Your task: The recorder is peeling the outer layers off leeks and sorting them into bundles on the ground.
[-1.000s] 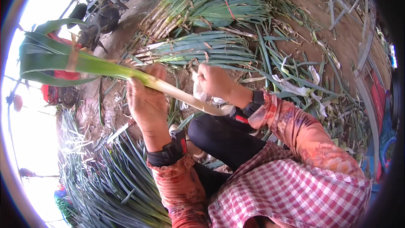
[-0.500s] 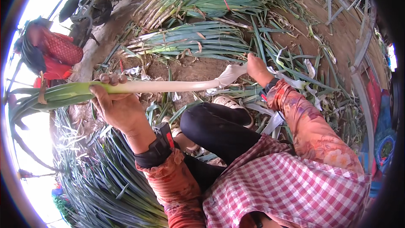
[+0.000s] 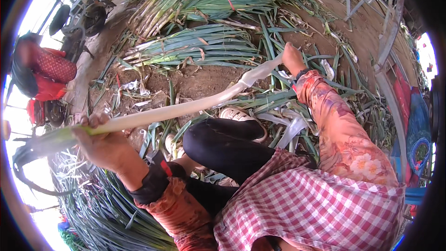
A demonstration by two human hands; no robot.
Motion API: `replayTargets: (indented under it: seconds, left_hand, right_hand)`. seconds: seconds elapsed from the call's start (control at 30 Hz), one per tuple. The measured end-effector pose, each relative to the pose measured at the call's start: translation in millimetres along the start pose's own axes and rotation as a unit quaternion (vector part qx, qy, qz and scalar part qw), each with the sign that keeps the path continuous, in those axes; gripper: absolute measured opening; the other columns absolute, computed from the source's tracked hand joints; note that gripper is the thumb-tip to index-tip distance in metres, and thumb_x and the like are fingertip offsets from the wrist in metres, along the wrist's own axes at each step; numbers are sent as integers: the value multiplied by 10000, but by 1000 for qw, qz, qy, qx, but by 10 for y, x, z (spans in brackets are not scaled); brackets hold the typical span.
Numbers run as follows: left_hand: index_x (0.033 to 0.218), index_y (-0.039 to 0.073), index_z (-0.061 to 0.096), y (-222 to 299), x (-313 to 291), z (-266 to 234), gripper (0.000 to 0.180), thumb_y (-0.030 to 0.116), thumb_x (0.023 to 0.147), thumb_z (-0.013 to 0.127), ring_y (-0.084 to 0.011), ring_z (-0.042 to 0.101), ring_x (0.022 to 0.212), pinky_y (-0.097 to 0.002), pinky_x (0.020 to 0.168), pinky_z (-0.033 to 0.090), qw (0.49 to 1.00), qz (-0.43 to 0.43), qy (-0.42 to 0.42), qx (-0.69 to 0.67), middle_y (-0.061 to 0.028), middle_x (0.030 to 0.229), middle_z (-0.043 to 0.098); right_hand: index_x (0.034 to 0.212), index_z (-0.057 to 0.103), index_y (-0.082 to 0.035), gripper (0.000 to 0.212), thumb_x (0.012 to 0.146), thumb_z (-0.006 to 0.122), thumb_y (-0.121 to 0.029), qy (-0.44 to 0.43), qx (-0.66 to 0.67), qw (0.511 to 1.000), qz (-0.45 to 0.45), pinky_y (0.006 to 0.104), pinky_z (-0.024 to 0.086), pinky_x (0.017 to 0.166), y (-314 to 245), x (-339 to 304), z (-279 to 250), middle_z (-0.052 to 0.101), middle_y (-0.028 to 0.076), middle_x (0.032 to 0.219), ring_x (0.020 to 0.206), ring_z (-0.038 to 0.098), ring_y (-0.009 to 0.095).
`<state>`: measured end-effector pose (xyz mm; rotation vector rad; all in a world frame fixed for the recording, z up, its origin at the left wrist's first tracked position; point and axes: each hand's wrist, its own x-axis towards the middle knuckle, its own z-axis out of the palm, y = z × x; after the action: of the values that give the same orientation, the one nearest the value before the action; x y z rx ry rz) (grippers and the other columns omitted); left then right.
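Observation:
A long green onion (image 3: pixel 172 110) stretches in front of me, its white stalk bowed slightly and its green leaves blurred at the left. My left hand (image 3: pixel 108 148) is closed around the stalk where white turns to green. At the root end, a pale outer skin (image 3: pixel 265 70) is peeled back from the stalk and pulled taut. My right hand (image 3: pixel 292 59) is closed on the free end of that skin; the fingertips are partly hidden.
Bundled green onions (image 3: pixel 200 44) lie on the dirt ahead, with a heap of more onions (image 3: pixel 116 204) at lower left. Peelings (image 3: pixel 297 128) litter the ground by my shoe (image 3: pixel 237 115). A person in red (image 3: pixel 53 69) is at far left. A metal frame (image 3: pixel 388 88) stands at right.
My right hand has moved farther away and to the right, pulling the skin longer. My left hand has shifted down and left, so the green onion now slants.

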<state>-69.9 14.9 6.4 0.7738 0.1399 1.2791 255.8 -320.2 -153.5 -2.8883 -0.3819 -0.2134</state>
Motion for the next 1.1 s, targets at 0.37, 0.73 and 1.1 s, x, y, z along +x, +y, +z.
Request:
replayTargets:
  seconds: [0.37,0.73,1.1]
  left_hand:
    - [862,-21,444,285,272,-648,189,163,818,443,-201,471,656,-333,668,425,881,196,19,429,-97,726,453]
    - [1197,-92,222,-107,16,97,525,287,863,364,-290,293,1178,-404,997,226,999,-23,-3,26,-220,1199,364]
    - [1157,-32,376,-538,-157,120,433,267,849,432,-163,480,936,-294,819,379,990,-135,-32,0,-144,1131,468]
  right_hand:
    - [814,480,6,135,749,410,-89,44,-54,997,31,440,443,631,817,25,-106,566,220,769,740,558,358]
    - [930,516,-4,304,801,479,-278,-100,133,981,-104,369,430,680,112,-151,-256,561,205,867,799,546,306]
    - [1269,196,-42,578,760,466,-89,-20,425,735,-529,387,437,592,-3110,-1319,-1071,478,210,884,704,519,332]
